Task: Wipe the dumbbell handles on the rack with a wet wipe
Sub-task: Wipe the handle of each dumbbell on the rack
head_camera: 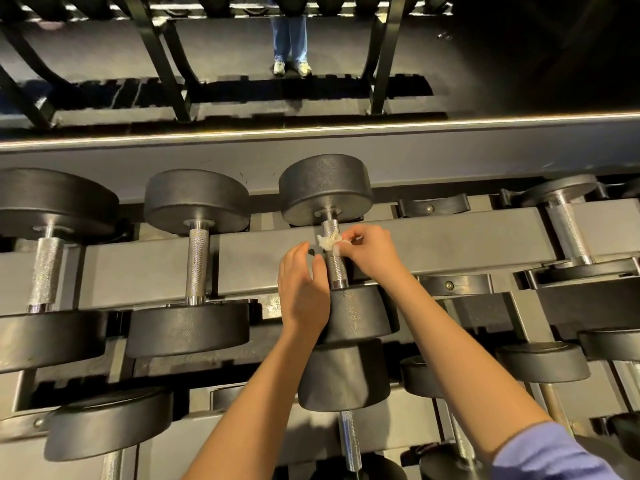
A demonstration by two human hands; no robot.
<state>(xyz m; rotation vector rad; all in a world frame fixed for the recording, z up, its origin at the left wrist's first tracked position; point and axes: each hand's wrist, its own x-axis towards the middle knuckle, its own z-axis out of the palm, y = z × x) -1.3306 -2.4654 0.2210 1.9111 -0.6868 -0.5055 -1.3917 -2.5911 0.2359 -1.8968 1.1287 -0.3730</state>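
Head view, looking down on a grey dumbbell rack (138, 271). At the centre, a black dumbbell (360, 317) laid across the top tier, heads at 12 and 6 o'clock, with a knurled steel handle (335, 268) between them.

Right hand (367, 251) at 3 o'clock of that handle, fingertips pinched together on a crumpled white wet wipe (328, 241) and pressing it against the upper part of the bar, just below the far head. Left hand (303, 289) at 9 o'clock of the handle, fingers apart and loosely curved, gripping nothing. Lies along the left edge of the near head, thumb close beside the bar; touching it or not, cannot tell. Both forearms bare, reaching in from 6 o'clock, with a lilac sleeve (550, 455) at 5 o'clock on the right arm.

Towards 9 o'clock on the same tier, a second dumbbell (197, 261), and at the frame edge a bigger third dumbbell (45, 271). Towards 3 o'clock, a black cradle (433, 204), then a fourth dumbbell (571, 233) with a thicker handle. At 6 o'clock, on the lower tier, a lower dumbbell (343, 375) directly under the one being wiped, others beside it.

At 12 o'clock, beyond the rack's back rail, dark floor, black frame legs (166, 64) and a person's legs (290, 39) in blue jeans and pale shoes.
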